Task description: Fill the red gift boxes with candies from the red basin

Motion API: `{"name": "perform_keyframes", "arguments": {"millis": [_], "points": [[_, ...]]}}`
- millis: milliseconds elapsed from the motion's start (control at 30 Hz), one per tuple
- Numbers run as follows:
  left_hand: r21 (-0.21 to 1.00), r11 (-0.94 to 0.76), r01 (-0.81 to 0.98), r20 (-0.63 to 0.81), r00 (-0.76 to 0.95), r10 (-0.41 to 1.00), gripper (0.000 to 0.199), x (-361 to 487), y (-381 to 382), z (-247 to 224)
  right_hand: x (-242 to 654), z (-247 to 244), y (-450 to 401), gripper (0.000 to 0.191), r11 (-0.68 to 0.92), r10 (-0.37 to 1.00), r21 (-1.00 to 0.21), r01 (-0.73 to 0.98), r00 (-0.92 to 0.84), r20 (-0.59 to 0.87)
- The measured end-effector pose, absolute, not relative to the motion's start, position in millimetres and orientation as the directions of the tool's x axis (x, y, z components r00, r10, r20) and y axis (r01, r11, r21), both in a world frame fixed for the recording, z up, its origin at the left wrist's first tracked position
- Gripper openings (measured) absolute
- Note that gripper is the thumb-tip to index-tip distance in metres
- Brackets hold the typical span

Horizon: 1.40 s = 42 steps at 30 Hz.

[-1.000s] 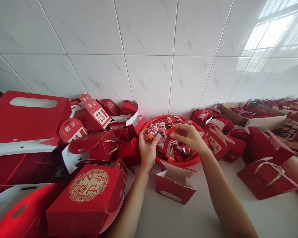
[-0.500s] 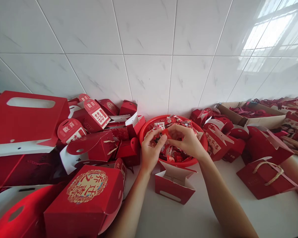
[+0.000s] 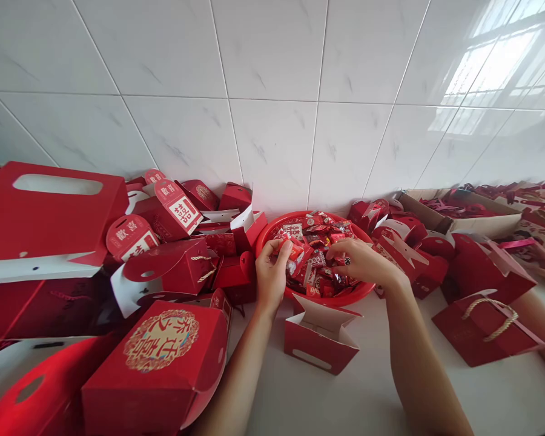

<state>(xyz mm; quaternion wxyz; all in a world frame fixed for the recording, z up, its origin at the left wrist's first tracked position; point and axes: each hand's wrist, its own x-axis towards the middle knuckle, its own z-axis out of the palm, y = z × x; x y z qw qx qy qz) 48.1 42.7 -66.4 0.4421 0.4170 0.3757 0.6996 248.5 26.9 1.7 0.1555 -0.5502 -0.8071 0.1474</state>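
Over the red basket (image 3: 354, 295), the left hand (image 3: 271, 280) grasps glossy red-wrapped sweets (image 3: 296, 257) with white patches; whether the right hand (image 3: 367, 261) grips any is unclear.

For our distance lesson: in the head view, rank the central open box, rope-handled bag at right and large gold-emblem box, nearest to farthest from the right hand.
1. Open box: in front of the basket.
2. Rope-handled bag: right side.
3. Gold-emblem box: left foreground.
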Motion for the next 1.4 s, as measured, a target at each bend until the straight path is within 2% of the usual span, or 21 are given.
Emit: {"name": "perform_keyframes", "arguments": {"millis": [100, 200, 267, 333, 433, 500, 600, 800, 967, 1167, 1400], "points": [[0.893, -0.33, -0.306, 0.253, -0.267, 0.93, 0.034, 47.7, 43.2, -66.2, 251.9, -2.0, 28.8, 0.022, 0.278, 0.942, -0.342, 0.898, -0.324, -0.084], [0.895, -0.337, -0.292, 0.263, -0.263, 0.928, 0.032, 47.2, 44.5, -67.6, 252.0, -2.3, 29.9, 0.011, 0.308, 0.931, -0.347, 0.886, -0.356, -0.084], [0.895, -0.349, -0.276, 0.279, -0.264, 0.923, 0.03, 47.0, 45.4, -69.3, 251.3, 0.2, 29.7, 0.005, 0.372, 0.918, -0.445, 0.815, -0.394, 0.047], [0.892, -0.379, -0.246, 0.311, -0.275, 0.91, 0.028, 47.3, 45.8, -70.5, 249.0, 3.3, 28.7, 0.003, 0.425, 0.901, -0.606, 0.672, -0.381, 0.209], [0.882, -0.423, -0.206, 0.356, -0.294, 0.887, 0.027, 48.3, 44.5, -69.2, 239.6, 5.5, 26.6, 0.022, 0.434, 0.893, -0.83, 0.349, -0.29, 0.344], [0.881, -0.427, -0.204, 0.362, -0.291, 0.886, 0.027, 48.7, 42.5, -66.0, 229.6, 4.2, 25.7, 0.03, 0.415, 0.895, -0.894, 0.171, -0.252, 0.367], [0.881, -0.414, -0.23, 0.35, -0.274, 0.896, 0.028, 48.4, 38.8, -58.9, 214.5, 0.0, 26.0, 0.028, 0.448, 0.874, -0.892, 0.07, -0.247, 0.419], [0.874, -0.364, -0.321, 0.266, -0.309, 0.913, 0.031, 47.3, 31.8, -44.9, 200.8, -2.1, 23.6, 0.023, 0.522, 0.823, -0.848, 0.093, -0.318, 0.471], [0.844, -0.378, -0.382, 0.272, -0.302, 0.914, 0.026, 48.1, 25.3, -37.0, 194.5, 0.5, 18.4, 0.02, 0.563, 0.794, -0.823, 0.078, -0.326, 0.513], [0.869, -0.395, -0.3, 0.355, -0.179, 0.917, 0.034, 49.2, 21.2, -36.3, 195.1, -1.1, 19.1, 0.026, 0.57, 0.807, -0.82, 0.05, -0.223, 0.547], [0.871, -0.41, -0.271, 0.376, -0.17, 0.911, 0.035, 49.1, 21.7, -39.8, 197.6, -2.0, 20.8, 0.034, 0.563, 0.815, -0.825, 0.053, -0.204, 0.543]]}}
